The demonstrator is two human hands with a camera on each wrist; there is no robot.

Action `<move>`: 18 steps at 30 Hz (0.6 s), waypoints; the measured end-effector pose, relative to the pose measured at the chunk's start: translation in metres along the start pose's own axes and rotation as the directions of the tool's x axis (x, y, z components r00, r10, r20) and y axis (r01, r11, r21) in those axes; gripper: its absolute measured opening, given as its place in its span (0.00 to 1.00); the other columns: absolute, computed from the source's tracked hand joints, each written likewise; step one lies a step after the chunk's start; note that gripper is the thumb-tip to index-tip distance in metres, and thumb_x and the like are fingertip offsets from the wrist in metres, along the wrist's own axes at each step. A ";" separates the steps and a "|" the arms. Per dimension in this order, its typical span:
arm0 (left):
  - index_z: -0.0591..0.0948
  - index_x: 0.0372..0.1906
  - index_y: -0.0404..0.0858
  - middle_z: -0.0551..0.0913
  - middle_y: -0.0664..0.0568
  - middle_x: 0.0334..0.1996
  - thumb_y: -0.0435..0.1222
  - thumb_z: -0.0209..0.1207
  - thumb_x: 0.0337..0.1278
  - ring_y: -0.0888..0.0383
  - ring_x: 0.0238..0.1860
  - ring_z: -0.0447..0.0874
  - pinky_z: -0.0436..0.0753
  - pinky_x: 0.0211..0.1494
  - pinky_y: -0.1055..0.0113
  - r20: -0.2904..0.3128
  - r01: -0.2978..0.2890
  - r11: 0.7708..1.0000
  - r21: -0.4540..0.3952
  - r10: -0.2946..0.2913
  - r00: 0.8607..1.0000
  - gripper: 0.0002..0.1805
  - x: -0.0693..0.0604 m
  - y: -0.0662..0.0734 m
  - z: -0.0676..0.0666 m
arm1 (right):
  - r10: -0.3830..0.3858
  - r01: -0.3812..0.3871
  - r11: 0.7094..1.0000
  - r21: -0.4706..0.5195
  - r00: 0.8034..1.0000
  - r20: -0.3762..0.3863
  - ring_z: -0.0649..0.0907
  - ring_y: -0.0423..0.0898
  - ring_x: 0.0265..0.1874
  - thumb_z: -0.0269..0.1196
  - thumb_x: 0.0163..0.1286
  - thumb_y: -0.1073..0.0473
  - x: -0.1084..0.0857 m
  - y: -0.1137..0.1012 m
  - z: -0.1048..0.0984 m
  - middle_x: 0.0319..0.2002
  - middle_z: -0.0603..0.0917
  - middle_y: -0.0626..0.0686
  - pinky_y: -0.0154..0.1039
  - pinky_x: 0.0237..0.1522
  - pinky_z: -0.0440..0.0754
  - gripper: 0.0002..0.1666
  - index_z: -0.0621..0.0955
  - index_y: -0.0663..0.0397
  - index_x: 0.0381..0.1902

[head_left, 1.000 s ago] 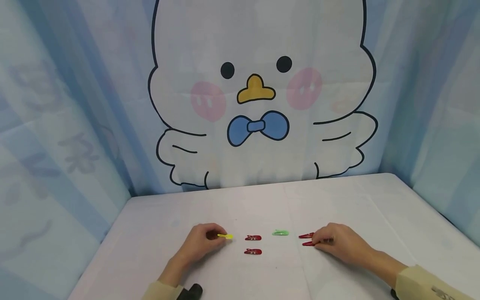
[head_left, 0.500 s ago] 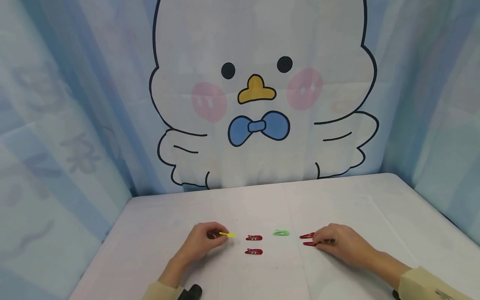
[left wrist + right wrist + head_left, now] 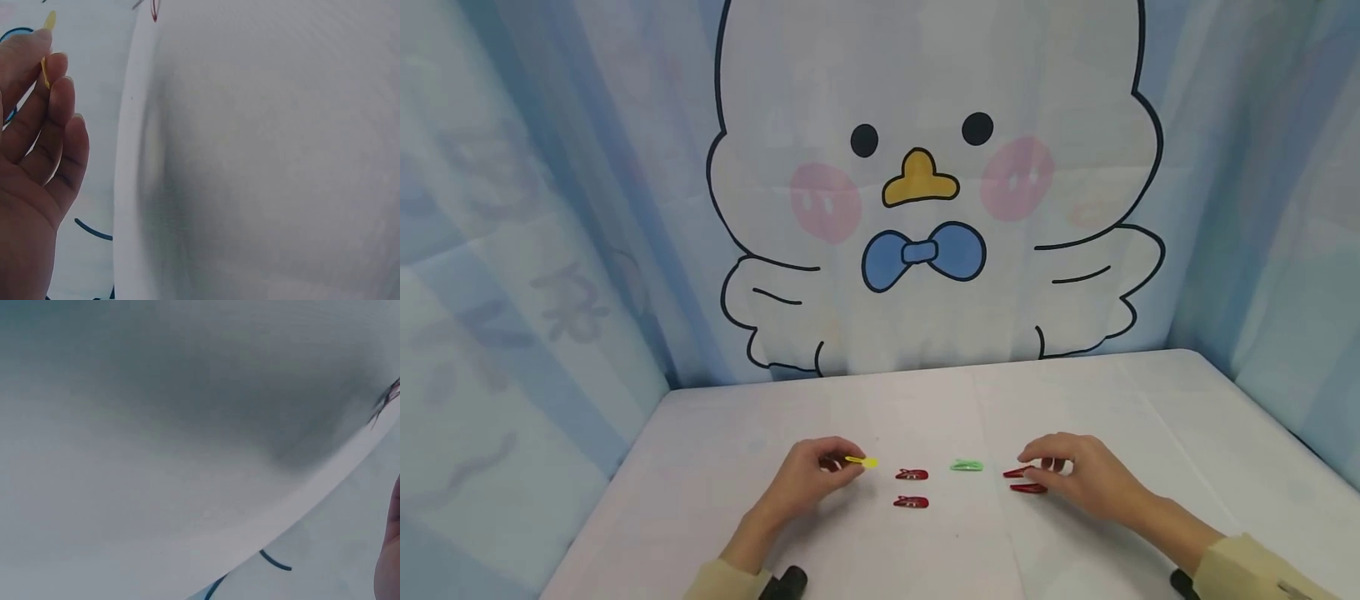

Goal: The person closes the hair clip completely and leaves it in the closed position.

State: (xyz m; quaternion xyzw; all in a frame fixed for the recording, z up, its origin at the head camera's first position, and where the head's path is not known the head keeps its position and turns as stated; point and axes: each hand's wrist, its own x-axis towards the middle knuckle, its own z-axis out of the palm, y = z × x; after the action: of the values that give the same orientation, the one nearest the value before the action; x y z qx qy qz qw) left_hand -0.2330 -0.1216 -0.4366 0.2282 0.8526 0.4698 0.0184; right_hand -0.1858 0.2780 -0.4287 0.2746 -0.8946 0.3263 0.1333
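My left hand (image 3: pixel 801 483) pinches a yellow hair clip (image 3: pixel 868 462) by one end, raised off the table. In the left wrist view the yellow clip (image 3: pixel 50 20) sticks out past the thumb. My right hand (image 3: pixel 1093 475) is over two red hair clips at the right, with thumb and forefinger parted. One is the far red clip (image 3: pixel 1012 473), partly behind the thumb; the other is the near red clip (image 3: pixel 1028 489). Only an edge of the right hand (image 3: pixel 389 550) enters the right wrist view.
Between the hands lie a light-green hair clip (image 3: pixel 967 466) and two more red clips, a far one (image 3: pixel 912 474) and a near one (image 3: pixel 912 502). The white-covered table (image 3: pixel 820 408) ends at a curtain (image 3: pixel 925 325) printed with a cartoon bird.
My right hand has let go of the red clips at the right and lifted slightly, its fingers parting. The left hand has risen a little with the yellow clip.
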 end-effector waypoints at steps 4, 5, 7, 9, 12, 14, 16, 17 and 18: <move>0.87 0.41 0.42 0.86 0.59 0.36 0.33 0.69 0.60 0.56 0.37 0.81 0.82 0.41 0.67 -0.019 -0.026 1.000 -0.006 0.026 0.999 0.06 0.001 0.005 0.000 | -0.005 0.005 1.000 -0.004 0.999 -0.032 0.79 0.34 0.31 0.75 0.57 0.67 0.007 -0.009 0.000 0.38 0.87 0.46 0.35 0.31 0.82 0.14 0.88 0.52 0.41; 0.87 0.41 0.42 0.86 0.59 0.36 0.33 0.69 0.60 0.56 0.37 0.81 0.82 0.42 0.67 -0.024 -0.036 0.999 -0.008 0.035 0.999 0.06 0.000 0.007 0.000 | -0.010 0.010 1.000 -0.003 0.999 -0.042 0.79 0.34 0.31 0.75 0.57 0.68 0.009 -0.011 0.001 0.38 0.87 0.46 0.36 0.31 0.82 0.14 0.88 0.52 0.41; 0.88 0.41 0.42 0.86 0.59 0.36 0.33 0.69 0.60 0.56 0.36 0.81 0.82 0.42 0.66 -0.034 -0.051 0.999 -0.013 0.051 0.998 0.06 0.000 0.011 0.000 | -0.018 0.019 1.000 0.011 0.998 -0.059 0.79 0.35 0.31 0.75 0.57 0.68 0.013 -0.016 0.004 0.38 0.87 0.47 0.35 0.30 0.82 0.14 0.88 0.52 0.42; 0.88 0.42 0.42 0.86 0.59 0.36 0.32 0.69 0.60 0.57 0.36 0.81 0.83 0.42 0.65 -0.037 -0.066 0.998 -0.019 0.066 0.997 0.06 0.000 0.015 0.000 | -0.024 0.026 0.999 0.030 0.997 -0.070 0.79 0.35 0.31 0.75 0.57 0.68 0.017 -0.020 0.007 0.38 0.87 0.48 0.35 0.30 0.82 0.15 0.88 0.52 0.42; 0.88 0.42 0.42 0.86 0.59 0.36 0.32 0.69 0.60 0.57 0.36 0.81 0.83 0.43 0.64 -0.031 -0.091 0.995 -0.033 0.090 0.995 0.06 0.000 0.022 0.001 | -0.017 0.022 0.997 0.073 0.997 -0.075 0.79 0.36 0.32 0.74 0.59 0.67 0.023 -0.027 0.015 0.39 0.87 0.48 0.35 0.31 0.82 0.15 0.88 0.50 0.44; 0.88 0.42 0.41 0.87 0.59 0.36 0.33 0.69 0.60 0.57 0.36 0.81 0.83 0.43 0.63 -0.027 -0.110 0.993 -0.037 0.109 0.994 0.06 0.000 0.027 0.002 | -0.025 0.033 0.994 0.100 0.996 -0.087 0.80 0.37 0.32 0.74 0.59 0.67 0.026 -0.032 0.020 0.39 0.87 0.47 0.35 0.31 0.83 0.15 0.88 0.48 0.44; 0.88 0.42 0.41 0.86 0.59 0.36 0.33 0.69 0.60 0.57 0.36 0.81 0.83 0.43 0.63 -0.026 -0.117 0.992 -0.045 0.116 0.993 0.06 -0.001 0.031 0.004 | -0.050 0.064 0.989 0.131 0.993 -0.105 0.80 0.37 0.32 0.74 0.59 0.67 0.030 -0.036 0.027 0.40 0.87 0.46 0.36 0.31 0.83 0.16 0.88 0.48 0.45; 0.88 0.42 0.41 0.86 0.59 0.36 0.33 0.69 0.60 0.58 0.36 0.81 0.83 0.43 0.63 -0.027 -0.118 0.992 -0.044 0.117 0.993 0.06 -0.001 0.032 0.005 | -0.068 0.085 0.986 0.144 0.991 -0.116 0.80 0.38 0.32 0.74 0.59 0.67 0.032 -0.038 0.031 0.40 0.87 0.45 0.36 0.31 0.83 0.16 0.88 0.48 0.45; 0.88 0.42 0.41 0.86 0.59 0.36 0.33 0.69 0.60 0.58 0.36 0.81 0.83 0.43 0.63 -0.028 -0.117 0.992 -0.046 0.116 0.993 0.06 -0.001 0.034 0.006 | -0.088 0.108 0.982 0.157 0.987 -0.131 0.81 0.38 0.32 0.75 0.59 0.67 0.034 -0.040 0.034 0.40 0.87 0.45 0.36 0.31 0.83 0.16 0.88 0.48 0.45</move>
State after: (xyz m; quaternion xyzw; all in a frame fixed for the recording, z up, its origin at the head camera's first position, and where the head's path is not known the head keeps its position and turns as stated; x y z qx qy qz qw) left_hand -0.2178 -0.1019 -0.4129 0.2712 0.8265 0.4932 -0.0145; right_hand -0.1922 0.2167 -0.4197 0.3077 -0.8403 0.4079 0.1814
